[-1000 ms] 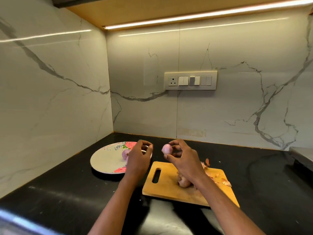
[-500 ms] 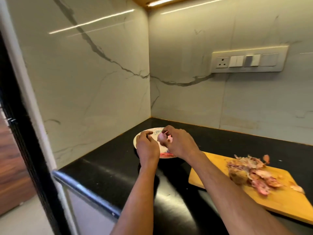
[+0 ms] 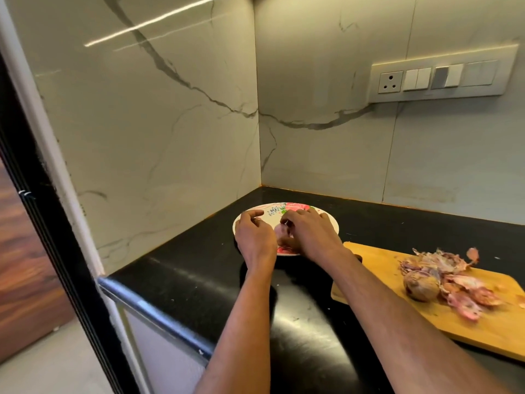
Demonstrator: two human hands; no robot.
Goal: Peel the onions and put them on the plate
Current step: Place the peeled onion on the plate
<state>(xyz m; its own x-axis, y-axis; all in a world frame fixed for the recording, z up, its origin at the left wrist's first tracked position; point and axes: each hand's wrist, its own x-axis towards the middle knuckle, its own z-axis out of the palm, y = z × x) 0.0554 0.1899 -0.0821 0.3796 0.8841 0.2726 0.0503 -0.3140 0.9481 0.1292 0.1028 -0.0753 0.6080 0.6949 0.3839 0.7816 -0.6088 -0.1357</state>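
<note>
Black countertop (image 3: 284, 314) fills the near ground, running to the marble corner at the far side. On its right, a wooden cutting board (image 3: 483, 328) carries a heap of onion skins (image 3: 449, 274), and at the heap's near-left edge sits one unpeeled onion (image 3: 420, 287), well apart from both hands. Far left of the board, the floral plate (image 3: 331, 223) lies flat on the counter, and both hands are over it. The right hand (image 3: 309, 234) is curled downward, fingers bent around a peeled onion (image 3: 281, 231) that shows pinkish just left of its palm, low over the plate; whether the onion touches the plate I cannot tell. The left hand (image 3: 252, 234) hovers just beside it, fingers loosely curled, holding nothing visible.
</note>
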